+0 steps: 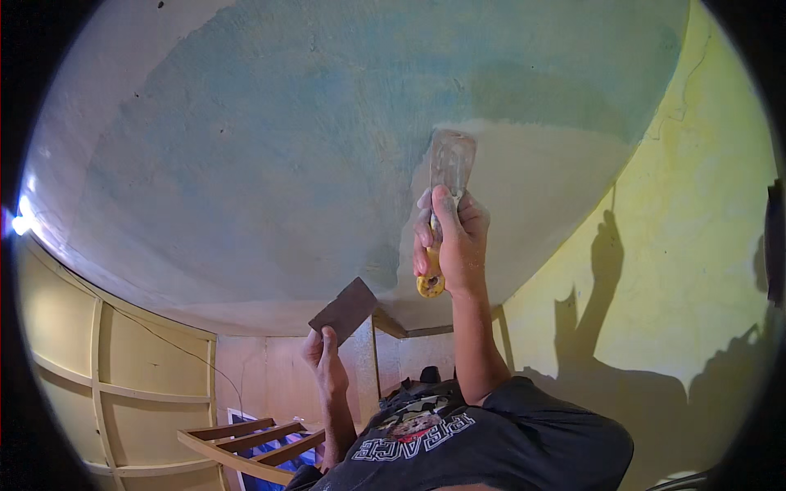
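Note:
My right hand (458,237) is raised overhead and wrapped round the yellow handle of a putty knife (453,159). The knife's flat, smeared blade lies against or very near the ceiling (311,106), at the border between a pale coated patch and a blue-green area; exact contact I cannot tell. Lower and to the left, my left hand (325,360) grips a dark, flat rectangular plate (344,311) by its lower edge, thumb on the near face. Whitish residue marks the fingers of my right hand.
A wooden ladder (246,446) stands at the lower left. Cream panelled wall (147,352) with a thin hanging wire lies beyond it. The yellow wall (655,286) on the right carries my shadow. A bright lamp (20,224) shines at the far left.

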The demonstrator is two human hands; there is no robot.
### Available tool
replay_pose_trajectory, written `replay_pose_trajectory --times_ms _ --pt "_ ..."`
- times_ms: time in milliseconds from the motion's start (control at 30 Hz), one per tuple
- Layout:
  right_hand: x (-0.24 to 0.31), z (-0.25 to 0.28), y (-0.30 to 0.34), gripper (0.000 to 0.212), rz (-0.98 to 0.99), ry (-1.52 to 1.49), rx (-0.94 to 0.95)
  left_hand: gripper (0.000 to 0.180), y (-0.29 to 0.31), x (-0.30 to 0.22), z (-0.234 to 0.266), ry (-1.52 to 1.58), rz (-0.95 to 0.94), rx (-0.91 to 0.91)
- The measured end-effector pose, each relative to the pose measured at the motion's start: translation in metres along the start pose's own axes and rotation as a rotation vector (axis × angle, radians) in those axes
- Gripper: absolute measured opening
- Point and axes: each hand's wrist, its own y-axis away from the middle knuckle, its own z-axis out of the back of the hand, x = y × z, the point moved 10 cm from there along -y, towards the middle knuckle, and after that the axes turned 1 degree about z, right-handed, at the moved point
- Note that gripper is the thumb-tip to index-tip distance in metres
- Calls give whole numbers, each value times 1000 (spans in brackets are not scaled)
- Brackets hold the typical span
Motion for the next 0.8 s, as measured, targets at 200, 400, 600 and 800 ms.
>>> replay_pose_trajectory --times_ms 200,400,600,800 --pt "5 -3 -1 33 38 36 22 34 -2 4 2 21 18 20" --pt "9 -6 2 34 34 63 12 32 -3 3 1 28 -7 55" --pt "6 -10 4 34 36 65 42 38 -2 0 -2 39 13 22" --pt "9 -7 4 32 55 62 20 39 -2 8 -1 36 18 46"
